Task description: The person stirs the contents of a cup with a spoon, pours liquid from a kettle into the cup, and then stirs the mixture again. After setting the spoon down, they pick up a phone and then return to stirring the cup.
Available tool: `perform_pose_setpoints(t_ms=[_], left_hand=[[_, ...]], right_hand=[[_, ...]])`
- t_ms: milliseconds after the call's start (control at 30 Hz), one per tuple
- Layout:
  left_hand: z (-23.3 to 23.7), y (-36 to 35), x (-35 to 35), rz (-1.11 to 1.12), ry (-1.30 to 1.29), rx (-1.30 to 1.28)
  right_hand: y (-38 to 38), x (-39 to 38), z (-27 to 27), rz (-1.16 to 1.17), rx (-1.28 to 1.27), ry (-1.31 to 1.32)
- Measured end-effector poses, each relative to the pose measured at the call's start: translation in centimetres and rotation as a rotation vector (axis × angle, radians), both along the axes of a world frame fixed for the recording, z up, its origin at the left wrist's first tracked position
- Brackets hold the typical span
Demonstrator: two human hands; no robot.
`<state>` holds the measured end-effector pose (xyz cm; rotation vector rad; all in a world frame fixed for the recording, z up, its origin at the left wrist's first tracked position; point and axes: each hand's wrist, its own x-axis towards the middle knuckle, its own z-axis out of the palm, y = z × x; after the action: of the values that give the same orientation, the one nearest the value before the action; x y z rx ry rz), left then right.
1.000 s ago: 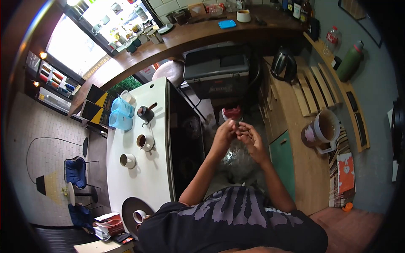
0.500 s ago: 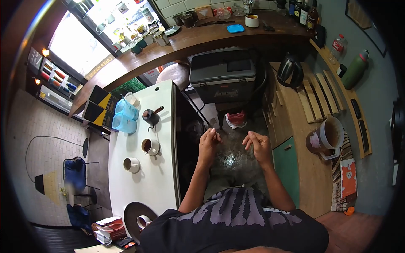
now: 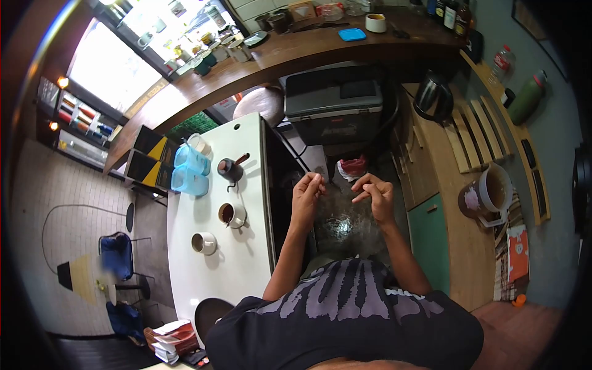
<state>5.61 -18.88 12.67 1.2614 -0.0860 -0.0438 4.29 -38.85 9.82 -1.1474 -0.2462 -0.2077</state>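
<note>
My left hand [image 3: 306, 192] is raised in front of my body, over the gap between the white table and the wooden counter. Its fingers are curled in with the thumb against them, and nothing shows in them. Level with it and to its right, my right hand [image 3: 377, 192] has loosely bent fingers held apart, with nothing in them. The hands do not touch. On the white table [image 3: 185, 271], left of my hands, stand a dark gooseneck kettle [image 3: 229, 169], a white cup of dark liquid [image 3: 233, 215], another light cup [image 3: 204, 243] and blue translucent containers [image 3: 190, 172].
A grey cooler box [image 3: 333, 102] sits ahead under the dark wooden bar [image 3: 296, 58]. On the right-hand counter [image 3: 462, 259] are an electric kettle [image 3: 433, 98], a slatted wooden rack [image 3: 478, 139] and a plastic pitcher [image 3: 487, 194]. A round dark tray [image 3: 209, 311] is near my left side.
The view has shifted, so the surroundings sit further right in the frame. My right hand's fingers have changed their bend slightly. The cup on the round tray is now out of sight.
</note>
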Motion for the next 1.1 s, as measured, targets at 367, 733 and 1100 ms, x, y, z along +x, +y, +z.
perform_pose_setpoints(t_ms=[367, 733, 1100], left_hand=[[-2.7, -5.0, -1.7, -0.006, 0.005, -0.139], [-5.1, 4.1, -1.7, 0.319, -0.161, -0.267], [-1.5, 12.7, -3.6, 1.306, -0.391, 0.108]], right_hand=[[-3.0, -3.9, -3.7, -0.041, -0.012, 0.197], [-0.1, -1.8, -6.1, 0.019, -0.004, 0.296], [14.2, 5.6, -3.6, 0.286, -0.116, 0.311]])
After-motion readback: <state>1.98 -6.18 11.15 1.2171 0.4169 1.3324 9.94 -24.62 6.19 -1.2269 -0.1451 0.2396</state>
